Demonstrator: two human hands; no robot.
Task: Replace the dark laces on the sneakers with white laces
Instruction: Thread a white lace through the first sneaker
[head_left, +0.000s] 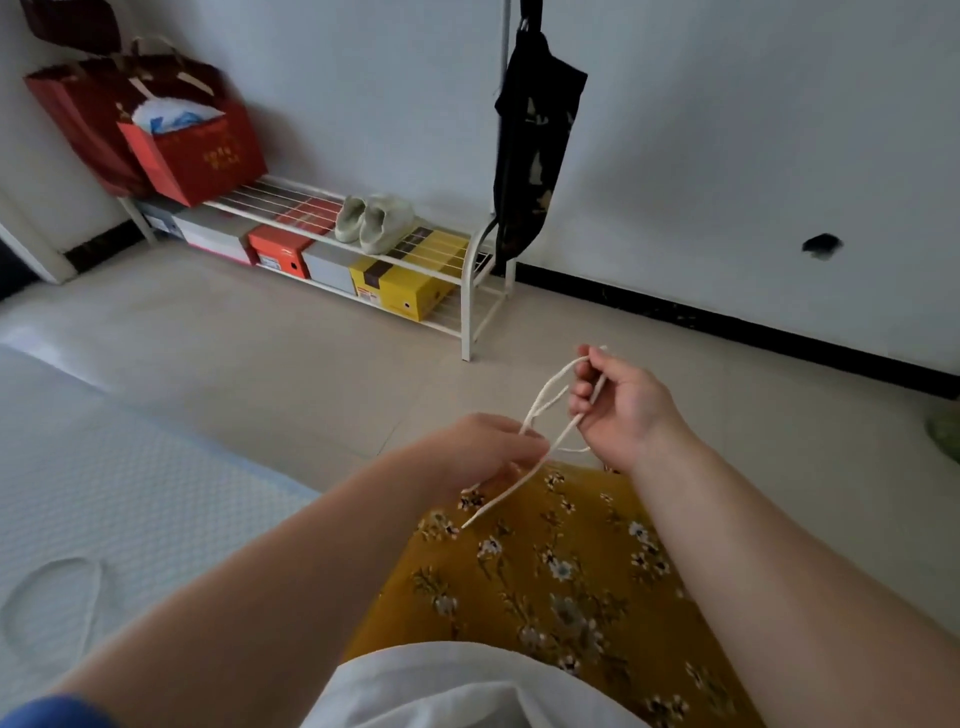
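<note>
I see both hands gripping one white lace (545, 400) above my lap: left hand (485, 447) pinches its lower part, right hand (621, 402) curls round the upper loop. Pale sneakers (371, 222) sit on the shoe rack (470, 291).

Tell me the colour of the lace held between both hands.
White lace, clearest in the head view.

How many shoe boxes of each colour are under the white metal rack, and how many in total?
Dark blue-and-white cardboard shoe box: 1
White cardboard shoe box: 1
Orange-red cardboard shoe box: 1
Grey cardboard shoe box: 1
Yellow cardboard shoe box with dark tape: 1
Total: 5 boxes on the lower shelf of the white metal rack.
</note>
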